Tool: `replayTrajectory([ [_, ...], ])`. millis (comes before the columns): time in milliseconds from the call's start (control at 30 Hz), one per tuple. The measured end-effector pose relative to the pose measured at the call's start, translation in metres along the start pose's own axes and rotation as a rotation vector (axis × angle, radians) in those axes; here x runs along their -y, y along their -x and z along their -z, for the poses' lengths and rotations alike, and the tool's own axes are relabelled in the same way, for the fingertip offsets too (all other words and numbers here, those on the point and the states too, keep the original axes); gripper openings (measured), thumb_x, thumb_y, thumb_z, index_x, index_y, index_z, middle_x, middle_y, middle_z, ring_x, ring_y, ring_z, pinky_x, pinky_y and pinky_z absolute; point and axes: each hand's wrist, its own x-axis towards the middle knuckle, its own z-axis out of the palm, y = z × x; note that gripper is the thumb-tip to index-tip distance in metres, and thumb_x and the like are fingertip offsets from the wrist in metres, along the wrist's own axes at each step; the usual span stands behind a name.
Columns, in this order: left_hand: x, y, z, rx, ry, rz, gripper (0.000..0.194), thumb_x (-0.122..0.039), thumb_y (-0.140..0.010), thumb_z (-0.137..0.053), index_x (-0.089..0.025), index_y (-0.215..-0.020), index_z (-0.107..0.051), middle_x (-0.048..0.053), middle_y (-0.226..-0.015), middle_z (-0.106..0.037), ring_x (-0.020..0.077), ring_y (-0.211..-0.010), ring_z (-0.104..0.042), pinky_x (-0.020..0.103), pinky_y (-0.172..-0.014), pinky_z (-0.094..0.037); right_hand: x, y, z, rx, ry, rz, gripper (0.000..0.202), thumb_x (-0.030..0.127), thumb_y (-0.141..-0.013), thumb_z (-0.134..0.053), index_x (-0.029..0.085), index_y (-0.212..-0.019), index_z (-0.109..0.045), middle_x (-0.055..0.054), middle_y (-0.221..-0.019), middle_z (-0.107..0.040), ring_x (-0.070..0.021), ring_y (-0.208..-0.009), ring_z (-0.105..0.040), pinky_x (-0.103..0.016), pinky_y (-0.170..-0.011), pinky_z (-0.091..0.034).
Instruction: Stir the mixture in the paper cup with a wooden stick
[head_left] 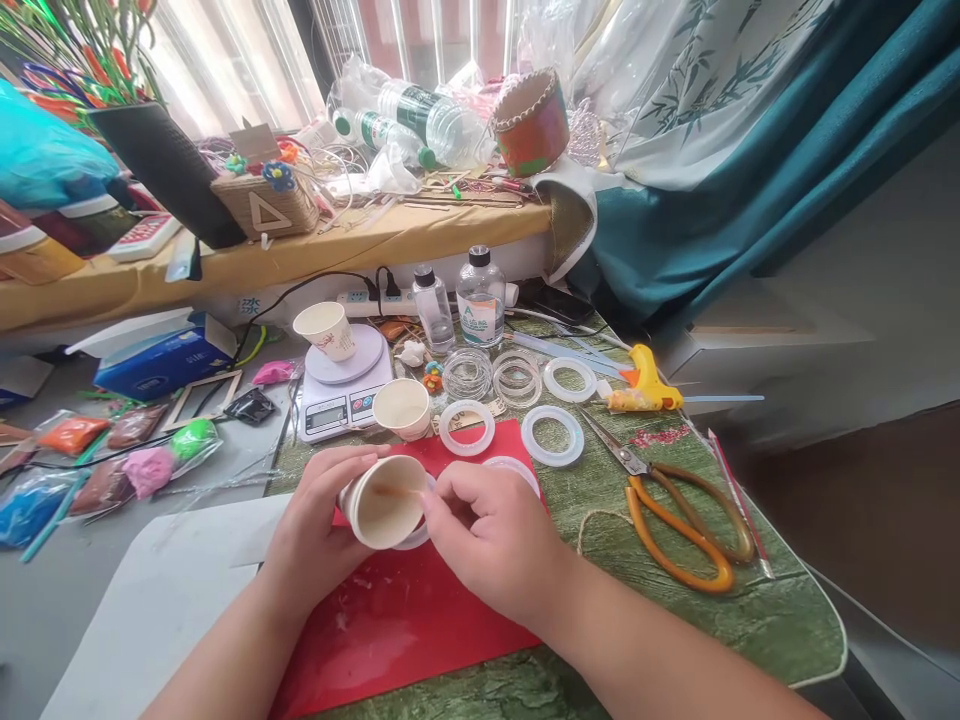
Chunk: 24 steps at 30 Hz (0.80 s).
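My left hand [319,525] is wrapped round a paper cup [390,505], tilted with its mouth toward me. A thin wooden stick [397,491] reaches into the cup, pinched in my right hand [495,535]. Both hands are above a red sheet [390,640]. White ring moulds [552,436] lie just beyond my right hand, one partly hidden by it. A second paper cup [402,408] stands behind the held one, and a third cup [324,332] rests on a digital scale [345,388]. Two clear bottles with black caps [480,305] stand at the back.
Large scissors [660,500] with orange handles, a yellow glue gun [645,382] and a pencil [739,500] lie at the right. Bags of coloured clay [150,468] and a blue box [165,355] are at the left. A cluttered shelf [300,262] runs behind.
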Motion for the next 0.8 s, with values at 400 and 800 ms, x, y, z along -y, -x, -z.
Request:
replayTrajectory([
  [400, -0.0004, -0.0002, 0.0014, -0.013, -0.015, 0.006, 0.061, -0.028, -0.095, -0.086, -0.034, -0.149, -0.058, 0.014, -0.135, -0.076, 0.0328, -0.121, -0.077, 0.049, -0.095, -0.068, -0.0022, 0.0023, -0.0034, 0.002, -0.013, 0.01, 0.027, 0.025, -0.096, -0.063, 0.023, -0.071, -0.053, 0.006, -0.061, -0.055, -0.0111, -0.054, -0.048, -0.024, -0.053, -0.034],
  [800, -0.0006, -0.0004, 0.0014, -0.009, -0.04, -0.029, 0.063, -0.025, -0.095, -0.086, -0.033, -0.15, -0.056, 0.013, -0.135, -0.075, 0.031, -0.122, -0.075, 0.048, -0.099, -0.066, -0.0037, 0.0028, -0.0057, 0.002, 0.052, 0.022, 0.031, 0.024, -0.096, -0.062, 0.023, -0.069, -0.048, 0.005, -0.06, -0.051, -0.0114, -0.055, -0.044, -0.026, -0.054, -0.031],
])
